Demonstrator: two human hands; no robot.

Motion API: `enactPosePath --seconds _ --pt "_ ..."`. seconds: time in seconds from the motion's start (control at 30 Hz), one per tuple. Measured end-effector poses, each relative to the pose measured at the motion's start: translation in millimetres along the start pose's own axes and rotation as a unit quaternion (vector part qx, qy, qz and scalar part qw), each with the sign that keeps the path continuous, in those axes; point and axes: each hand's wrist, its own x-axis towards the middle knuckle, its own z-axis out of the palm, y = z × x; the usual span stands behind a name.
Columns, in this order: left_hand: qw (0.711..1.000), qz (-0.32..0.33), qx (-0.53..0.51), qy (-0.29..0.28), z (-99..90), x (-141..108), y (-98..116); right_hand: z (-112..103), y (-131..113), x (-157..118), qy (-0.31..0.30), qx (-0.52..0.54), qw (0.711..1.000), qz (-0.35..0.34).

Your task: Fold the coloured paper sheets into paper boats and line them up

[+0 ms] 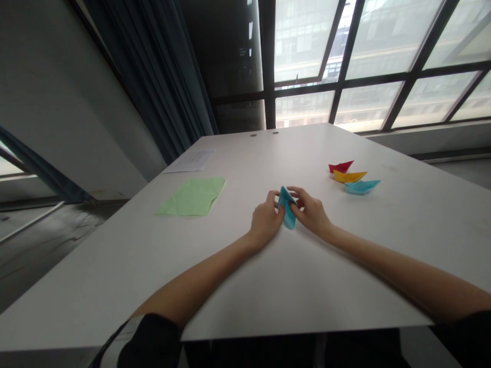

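Between both hands, above the middle of the table, is a folded blue paper boat (289, 219) with its point upward and its sides spread. My left hand (267, 217) grips its left side, thumb on the near face and fingers behind. On the other side my right hand (310, 208) pinches the right edge, the thumb pressing into the fold. Part of the paper is hidden by the fingers. To the right lie three finished-looking paper boats: a red boat (341, 167), a yellow boat (349, 177) and a second blue boat (361, 187), close together in a slanting row.
A creased green paper sheet (192, 197) lies flat to the left. Behind it rests a white printed sheet (191, 161) at the table's left edge. The white table (268, 281) reaches back toward windows (303, 46) and a dark blue curtain (153, 66).
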Motion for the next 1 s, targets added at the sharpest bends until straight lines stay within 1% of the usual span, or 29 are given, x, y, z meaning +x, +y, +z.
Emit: enactPosePath --seconds 0.1,0.23,0.4,0.5,0.67,0.87,1.0 --pt "1.0 -0.002 0.022 0.005 -2.4 0.7 0.1 -1.0 1.9 2.0 0.01 0.003 1.0 0.016" --pt "0.997 -0.022 0.079 -0.003 -2.2 2.3 0.2 -1.1 0.1 2.3 0.012 -0.002 1.0 0.02" --pt "0.99 -0.04 0.136 -0.023 1.3 4.3 0.8 0.9 -5.5 -0.6 -0.01 -0.009 1.0 -0.024" --pt "0.989 -0.047 0.14 -0.032 0.5 5.5 1.5 0.8 -3.1 -0.4 -0.013 -0.023 0.999 -0.031" --pt "0.991 -0.053 0.122 -0.03 -1.5 7.1 1.0 0.5 3.4 3.6 0.011 -0.044 0.999 0.0" --pt "0.993 -0.04 0.104 -0.036 4.0 6.1 0.3 4.7 3.1 6.2 0.001 -0.036 0.999 0.026" --pt "0.991 -0.052 0.113 -0.04 4.3 5.9 1.9 5.4 4.7 6.9 -0.005 -0.045 0.998 0.045"
